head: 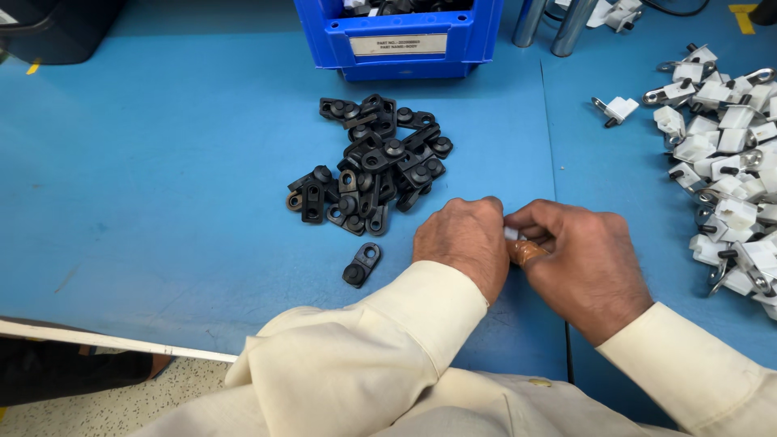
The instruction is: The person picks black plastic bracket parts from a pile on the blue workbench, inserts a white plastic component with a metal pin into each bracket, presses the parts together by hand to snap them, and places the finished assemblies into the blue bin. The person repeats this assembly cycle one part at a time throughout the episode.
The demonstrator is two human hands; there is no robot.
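A small white piece [511, 234] is pinched between the fingers of the left hand [461, 243] and right hand [583, 259], low over the blue tabletop [162, 186], with black clips [372, 162] piled nearby and white parts [728, 162] heaped at the right.

Bright, even light falls from overhead onto the blue tabletop [162, 162], with no strong glare on it. Shadows are soft and short: a faint one hugs the pile of black brackets [368, 162], another lies under the hands [518, 243] near the tabletop's near edge. The white clips [728, 162] at the right edge look close to overexposed, their detail washed. Focus is sharp at the centre; the corners stretch slightly from the wide lens, and the pale sleeves [388, 348] are mildly soft.
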